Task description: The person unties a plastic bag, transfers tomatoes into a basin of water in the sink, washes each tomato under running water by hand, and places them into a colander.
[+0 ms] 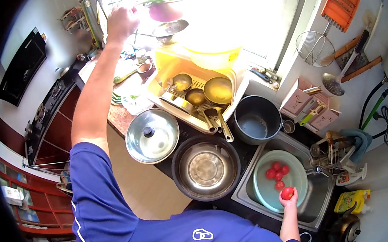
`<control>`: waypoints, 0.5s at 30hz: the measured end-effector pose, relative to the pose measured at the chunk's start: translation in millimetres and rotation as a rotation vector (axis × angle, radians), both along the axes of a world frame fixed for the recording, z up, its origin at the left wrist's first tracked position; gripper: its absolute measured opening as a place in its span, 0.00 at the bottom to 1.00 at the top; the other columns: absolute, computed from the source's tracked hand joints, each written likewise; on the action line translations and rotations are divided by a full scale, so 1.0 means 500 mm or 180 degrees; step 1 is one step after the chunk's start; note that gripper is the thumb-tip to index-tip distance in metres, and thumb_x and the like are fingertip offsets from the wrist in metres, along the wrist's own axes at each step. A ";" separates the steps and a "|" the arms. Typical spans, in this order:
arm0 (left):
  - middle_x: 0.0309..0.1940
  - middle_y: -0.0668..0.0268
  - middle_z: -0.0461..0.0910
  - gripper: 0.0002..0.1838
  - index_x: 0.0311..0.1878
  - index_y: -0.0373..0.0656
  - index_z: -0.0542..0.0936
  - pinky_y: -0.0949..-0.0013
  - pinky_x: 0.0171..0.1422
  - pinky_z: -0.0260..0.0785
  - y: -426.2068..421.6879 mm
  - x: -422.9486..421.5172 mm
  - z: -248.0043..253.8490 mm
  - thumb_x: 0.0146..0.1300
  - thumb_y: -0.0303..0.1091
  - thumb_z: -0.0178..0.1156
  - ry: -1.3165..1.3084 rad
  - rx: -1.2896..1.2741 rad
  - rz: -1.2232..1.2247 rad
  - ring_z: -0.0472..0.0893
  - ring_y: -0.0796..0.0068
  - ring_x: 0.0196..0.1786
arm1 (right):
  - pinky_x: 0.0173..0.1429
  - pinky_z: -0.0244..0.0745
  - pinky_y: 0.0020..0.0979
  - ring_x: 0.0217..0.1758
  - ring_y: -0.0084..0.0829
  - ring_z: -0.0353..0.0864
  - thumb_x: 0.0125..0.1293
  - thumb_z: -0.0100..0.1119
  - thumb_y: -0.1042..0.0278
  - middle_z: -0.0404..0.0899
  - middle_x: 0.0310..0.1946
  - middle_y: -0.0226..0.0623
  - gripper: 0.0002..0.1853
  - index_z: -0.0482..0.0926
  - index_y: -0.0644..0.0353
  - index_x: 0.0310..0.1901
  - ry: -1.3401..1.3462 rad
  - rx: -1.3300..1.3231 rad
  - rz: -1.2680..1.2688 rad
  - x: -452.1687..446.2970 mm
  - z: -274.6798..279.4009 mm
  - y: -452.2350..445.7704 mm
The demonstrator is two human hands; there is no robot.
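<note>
My right hand (290, 199) holds a red tomato (287, 193) over the edge of a pale green basin (257, 187). Several more tomatoes (278, 176) sit in the basin, which stands in the steel sink (321, 202). Far off at the upper left, my left hand (121, 23) is raised near the bright window with its fingers curled. Glare washes out its fingertips, so whatever they hold is unclear. Beside it, a pink pot (165, 12) with green leaves stands above a steel bowl (169, 29).
A dish rack (235, 89) holds metal ladles and bowls. In front are a lidded pan (152, 135), a wide steel pan (206, 168) and a deep dark pot (258, 119). The faucet (318, 170) reaches over the sink. A kettle (344, 230) stands at lower right.
</note>
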State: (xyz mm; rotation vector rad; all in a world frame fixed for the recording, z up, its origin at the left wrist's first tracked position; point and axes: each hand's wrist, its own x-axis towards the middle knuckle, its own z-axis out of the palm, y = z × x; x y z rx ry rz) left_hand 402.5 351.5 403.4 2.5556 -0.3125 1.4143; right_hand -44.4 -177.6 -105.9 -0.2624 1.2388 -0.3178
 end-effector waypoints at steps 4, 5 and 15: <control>0.30 0.54 0.79 0.09 0.29 0.41 0.80 0.57 0.47 0.68 0.041 0.124 -0.084 0.47 0.35 0.56 -0.0052 -0.0123 -0.0053 0.77 0.54 0.40 | 0.39 0.72 0.37 0.40 0.37 0.70 0.49 0.63 0.46 0.70 0.40 0.34 0.22 0.70 0.47 0.41 0.0005 0.0053 -0.0153 0.001 0.016 0.017; 0.30 0.54 0.79 0.10 0.28 0.41 0.80 0.57 0.47 0.68 0.036 0.137 -0.097 0.47 0.36 0.57 -0.0061 -0.0124 0.0009 0.77 0.54 0.39 | 0.39 0.72 0.37 0.40 0.37 0.70 0.49 0.63 0.46 0.70 0.40 0.34 0.22 0.70 0.47 0.41 -0.0025 0.0024 -0.0246 -0.010 0.009 0.017; 0.27 0.53 0.80 0.14 0.27 0.42 0.82 0.57 0.44 0.71 0.054 0.289 -0.230 0.48 0.44 0.58 0.0619 -0.0180 0.0073 0.80 0.53 0.35 | 0.39 0.73 0.38 0.40 0.37 0.71 0.50 0.62 0.46 0.70 0.39 0.36 0.22 0.70 0.49 0.41 -0.0009 -0.0069 -0.0699 0.011 0.051 0.095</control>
